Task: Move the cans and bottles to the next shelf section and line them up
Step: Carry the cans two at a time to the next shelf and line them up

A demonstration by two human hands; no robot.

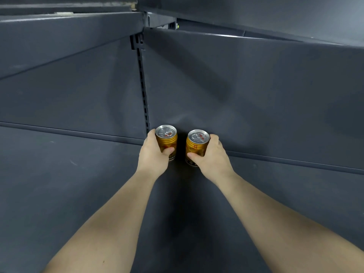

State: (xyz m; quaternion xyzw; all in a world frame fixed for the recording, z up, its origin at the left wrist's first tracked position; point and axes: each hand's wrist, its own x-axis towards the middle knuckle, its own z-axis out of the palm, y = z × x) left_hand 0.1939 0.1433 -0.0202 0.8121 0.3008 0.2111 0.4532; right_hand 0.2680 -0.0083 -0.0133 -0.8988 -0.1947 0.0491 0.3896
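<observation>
- A shop, by its dark grey metal display shelf (69,194) and back panel (246,91)
- Slotted upright (143,85) divides sections; another shelf (69,24) bracketed above
- Gold drink cans (197,143) on the shelf

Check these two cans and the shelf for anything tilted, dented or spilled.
Nothing stands out. The left hand grips the left can, the right hand the right can; both are upright, apart, at the back of the shelf. Tops look sealed; no dent or spill shows.

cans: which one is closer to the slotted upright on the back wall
The left can, gripped by the left hand, is right beside the foot of the slotted upright; the right can, in the right hand, is further along.
</observation>
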